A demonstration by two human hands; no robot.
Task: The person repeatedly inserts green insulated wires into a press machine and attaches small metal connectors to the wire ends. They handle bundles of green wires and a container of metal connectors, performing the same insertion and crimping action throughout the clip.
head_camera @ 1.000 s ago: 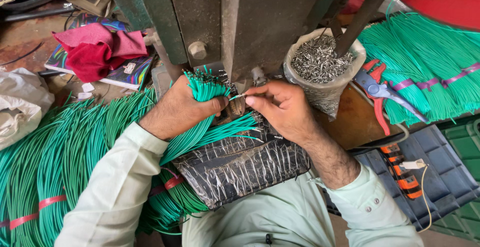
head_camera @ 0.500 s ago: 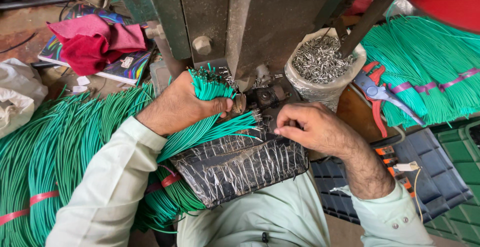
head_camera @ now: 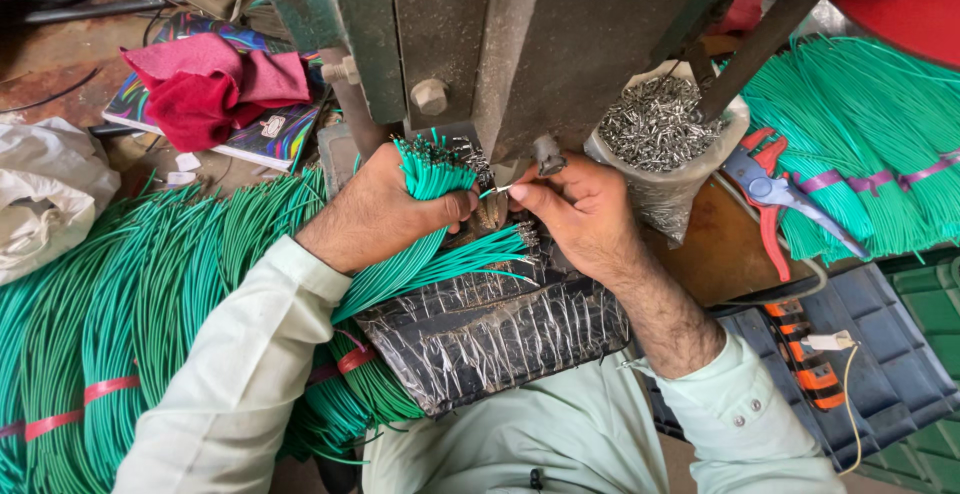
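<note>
L hand (head_camera: 385, 204): fist closed round bundle of green wires (head_camera: 430, 176), just under the press (head_camera: 480, 44).
R hand (head_camera: 580, 209): pinching one wire (head_camera: 494, 192) near its end, prob. w/ terminal.
Handling: wires light, bendy; grip close to tip.

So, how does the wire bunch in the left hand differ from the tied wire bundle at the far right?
The wire bunch is gripped in the left hand, its cut ends pointing up; the tied bundle lies flat and untouched. The bunch has no band that shows; the bundle is bound with a purple band. The bunch is thinner, the bundle broader. Both are green wires.
</note>
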